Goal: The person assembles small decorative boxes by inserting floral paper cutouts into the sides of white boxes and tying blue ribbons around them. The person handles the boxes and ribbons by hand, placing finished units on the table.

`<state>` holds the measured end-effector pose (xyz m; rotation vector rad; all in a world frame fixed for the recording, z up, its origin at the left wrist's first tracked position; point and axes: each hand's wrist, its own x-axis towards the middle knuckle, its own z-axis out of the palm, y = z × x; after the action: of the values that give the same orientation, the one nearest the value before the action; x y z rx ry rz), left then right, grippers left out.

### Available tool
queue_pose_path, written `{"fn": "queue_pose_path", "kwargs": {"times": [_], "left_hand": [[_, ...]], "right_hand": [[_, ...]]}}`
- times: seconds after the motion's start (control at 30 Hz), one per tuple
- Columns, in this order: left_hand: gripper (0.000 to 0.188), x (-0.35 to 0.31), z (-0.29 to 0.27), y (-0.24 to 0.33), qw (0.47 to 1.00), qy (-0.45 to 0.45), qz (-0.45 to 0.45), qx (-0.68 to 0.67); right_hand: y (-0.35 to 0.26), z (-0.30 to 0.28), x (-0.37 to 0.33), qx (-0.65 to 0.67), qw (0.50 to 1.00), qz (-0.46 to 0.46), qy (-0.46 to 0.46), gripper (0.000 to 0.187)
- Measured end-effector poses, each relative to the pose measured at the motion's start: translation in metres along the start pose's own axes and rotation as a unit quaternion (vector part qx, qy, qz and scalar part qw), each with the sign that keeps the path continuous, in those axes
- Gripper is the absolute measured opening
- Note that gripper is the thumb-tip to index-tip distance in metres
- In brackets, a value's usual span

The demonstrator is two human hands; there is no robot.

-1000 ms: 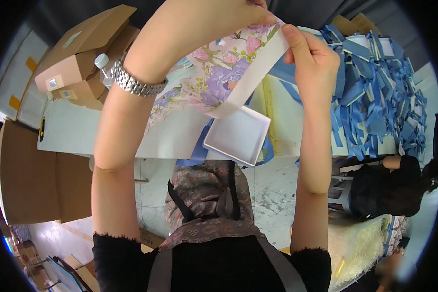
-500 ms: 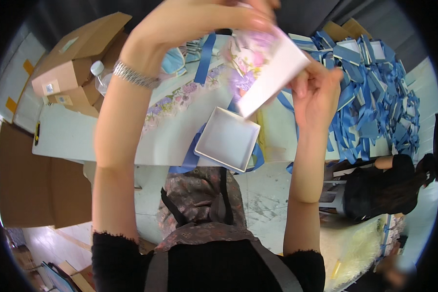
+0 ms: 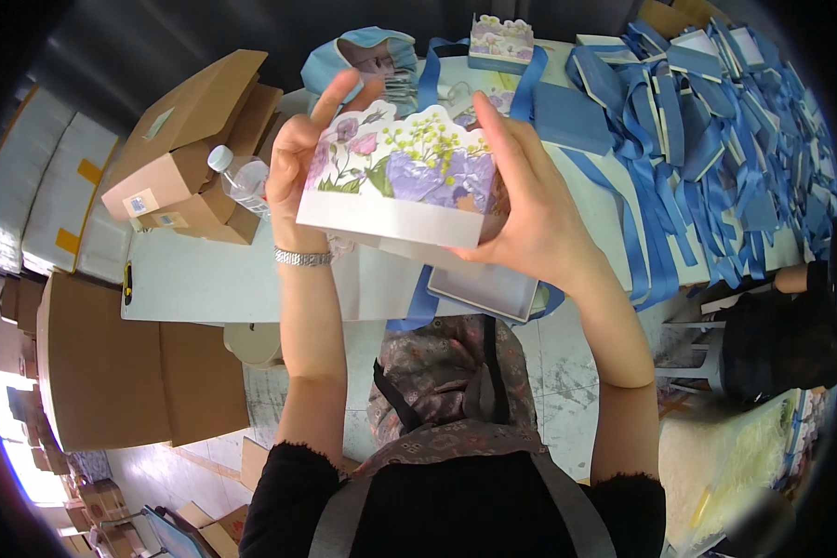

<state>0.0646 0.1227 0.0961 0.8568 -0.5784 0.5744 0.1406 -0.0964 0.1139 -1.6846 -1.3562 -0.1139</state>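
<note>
Two bare hands held a scallop-edged floral card piece (image 3: 409, 172) raised over the table (image 3: 205, 284), its white band along the lower side. The right hand (image 3: 538, 216) had its grip closed on the right end, thumb at the lower edge and fingers up along the side. The left hand (image 3: 293, 172) met the left end with fingers partly curled and raised; its thumb was hidden, so whether that grip pinched could not be told.

From the piece, a shallow white box (image 3: 495, 285) lay at five o'clock by the table's near edge, blue ribbon (image 3: 413, 312) beside it. A plastic bottle (image 3: 249, 183) was at nine o'clock, an open cardboard box (image 3: 167, 160) just beyond, a light-blue bag (image 3: 339, 65) at eleven, and heaped, ribboned blue boxes (image 3: 702, 121) at three.
</note>
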Motion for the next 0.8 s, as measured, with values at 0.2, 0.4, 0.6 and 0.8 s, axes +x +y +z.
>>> {"fn": "queue_pose_path", "kwargs": {"times": [0.2, 0.4, 0.6, 0.8], "left_hand": [[0.078, 0.007, 0.009, 0.019, 0.953, -0.01, -0.144, 0.267], [0.064, 0.012, -0.01, 0.04, 0.944, -0.002, -0.147, 0.296], [0.058, 0.015, -0.007, 0.043, 0.915, -0.005, -0.127, 0.382], [0.052, 0.02, 0.062, 0.027, 0.777, -0.069, 0.057, 0.623]], "right_hand": [[0.008, -0.005, 0.0, -0.037, 0.992, -0.11, 0.056, 0.114], [-0.004, -0.019, -0.002, 0.004, 0.994, -0.105, 0.014, 0.113], [-0.005, -0.021, -0.006, 0.011, 0.993, -0.12, 0.015, 0.113], [0.014, -0.037, -0.015, -0.174, 0.983, 0.014, 0.047, 0.118]]}}
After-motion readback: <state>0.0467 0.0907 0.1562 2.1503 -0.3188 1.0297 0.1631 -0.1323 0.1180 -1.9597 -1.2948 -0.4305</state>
